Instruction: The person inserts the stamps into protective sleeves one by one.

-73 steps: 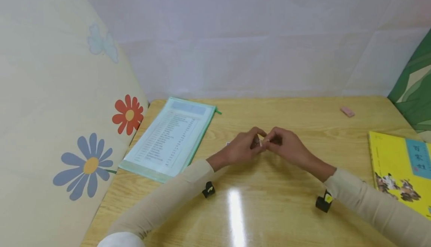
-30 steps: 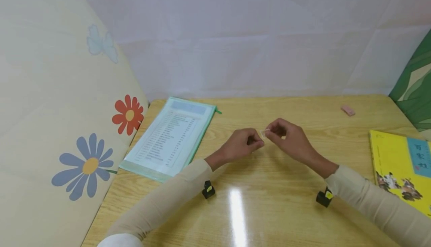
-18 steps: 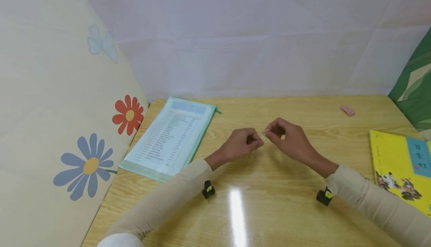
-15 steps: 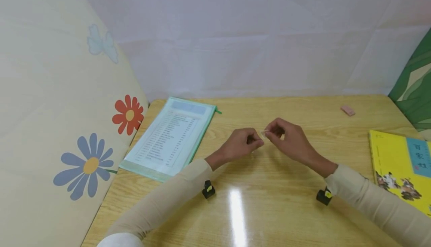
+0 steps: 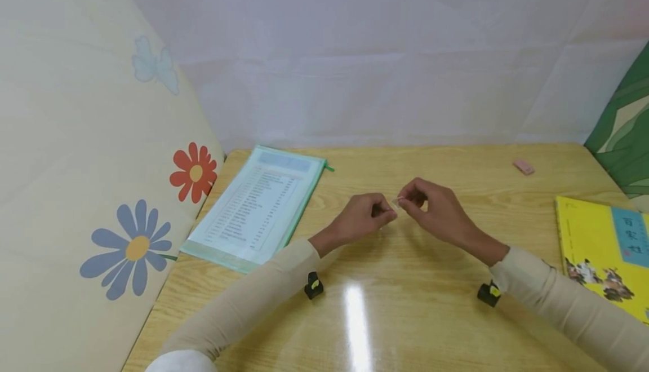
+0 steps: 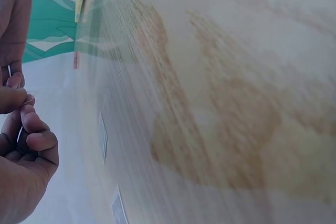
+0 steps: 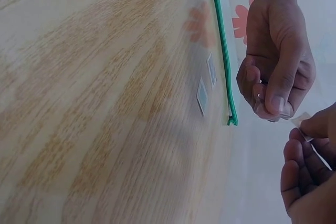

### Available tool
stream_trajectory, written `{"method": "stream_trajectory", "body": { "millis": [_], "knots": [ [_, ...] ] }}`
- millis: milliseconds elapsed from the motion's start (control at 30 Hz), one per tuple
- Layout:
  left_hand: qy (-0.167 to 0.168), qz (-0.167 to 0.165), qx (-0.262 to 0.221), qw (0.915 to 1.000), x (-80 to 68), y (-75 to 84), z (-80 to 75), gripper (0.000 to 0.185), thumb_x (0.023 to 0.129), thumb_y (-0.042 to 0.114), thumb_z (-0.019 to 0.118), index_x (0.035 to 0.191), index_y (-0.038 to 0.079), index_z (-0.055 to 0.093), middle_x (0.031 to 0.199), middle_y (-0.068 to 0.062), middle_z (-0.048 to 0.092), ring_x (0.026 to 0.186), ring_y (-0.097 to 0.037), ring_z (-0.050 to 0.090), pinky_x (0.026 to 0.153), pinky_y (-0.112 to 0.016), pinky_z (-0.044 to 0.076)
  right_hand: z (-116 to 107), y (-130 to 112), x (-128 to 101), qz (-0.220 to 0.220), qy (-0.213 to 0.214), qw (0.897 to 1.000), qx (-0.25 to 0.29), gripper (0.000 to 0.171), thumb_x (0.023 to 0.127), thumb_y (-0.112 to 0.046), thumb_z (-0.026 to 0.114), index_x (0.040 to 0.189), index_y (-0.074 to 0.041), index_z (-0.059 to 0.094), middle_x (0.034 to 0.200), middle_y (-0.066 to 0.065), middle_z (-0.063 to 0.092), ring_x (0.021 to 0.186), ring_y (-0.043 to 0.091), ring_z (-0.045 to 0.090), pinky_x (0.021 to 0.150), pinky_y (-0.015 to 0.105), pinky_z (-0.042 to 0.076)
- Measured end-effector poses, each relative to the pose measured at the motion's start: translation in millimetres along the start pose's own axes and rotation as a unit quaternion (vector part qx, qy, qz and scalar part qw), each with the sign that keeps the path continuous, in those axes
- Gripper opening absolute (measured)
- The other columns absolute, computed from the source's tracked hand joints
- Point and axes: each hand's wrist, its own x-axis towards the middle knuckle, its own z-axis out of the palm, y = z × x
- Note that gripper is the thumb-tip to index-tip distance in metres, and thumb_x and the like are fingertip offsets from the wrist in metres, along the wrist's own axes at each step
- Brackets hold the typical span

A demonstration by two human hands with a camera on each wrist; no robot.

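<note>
Two hands up over the counter (image 5: pixel 416 282), nearly meeting at mid-counter. Your right hand (image 5: pixel 436 214) pinches one small clear strip (image 5: pixel 397 201) at its fingertips; the strip sticks out toward your left hand (image 5: pixel 362 220), just beside its thumb. Left grip is curled tight, thumb on forefinger; can't tell if it holds anything. Count on the counter: one green-edged document folder (image 5: pixel 258 208) at left, one yellow book (image 5: pixel 603 253) at right edge, one pink eraser (image 5: pixel 523 167) far right, two small clear slips (image 7: pixel 202 96) lying flat near the folder edge.
</note>
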Motion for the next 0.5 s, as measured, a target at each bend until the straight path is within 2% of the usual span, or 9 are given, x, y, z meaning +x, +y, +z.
{"method": "stream_trajectory", "body": {
  "millis": [267, 500],
  "knots": [
    [-0.007, -0.005, -0.002, 1.0, -0.1, 0.5, 0.5, 0.013, 0.102, 0.025, 0.064, 0.094, 0.015, 0.068, 0.086, -0.007, 0.069, 0.065, -0.012, 0.057, 0.057, -0.026, 0.048, 0.3, -0.4, 1.8, 0.0, -0.012, 1.0, -0.001, 0.009, 0.1, -0.023, 0.066, 0.106, -0.017, 0.065, 0.091, -0.007, 0.065, 0.079, 0.008, 0.06, 0.067, 0.031, 0.05],
    [-0.007, -0.003, 0.003, 1.0, 0.6, -0.2, 1.1, 0.013, 0.102, 0.025, 0.064, 0.095, 0.015, 0.068, 0.085, 0.0, 0.067, 0.067, -0.011, 0.057, 0.057, -0.025, 0.048, 2.2, 0.9, 3.0, 0.006, -0.017, 1.0, 0.012, 0.01, 0.1, -0.023, 0.066, 0.107, -0.016, 0.065, 0.094, -0.006, 0.066, 0.08, 0.009, 0.061, 0.069, 0.031, 0.052]
  ]
}}
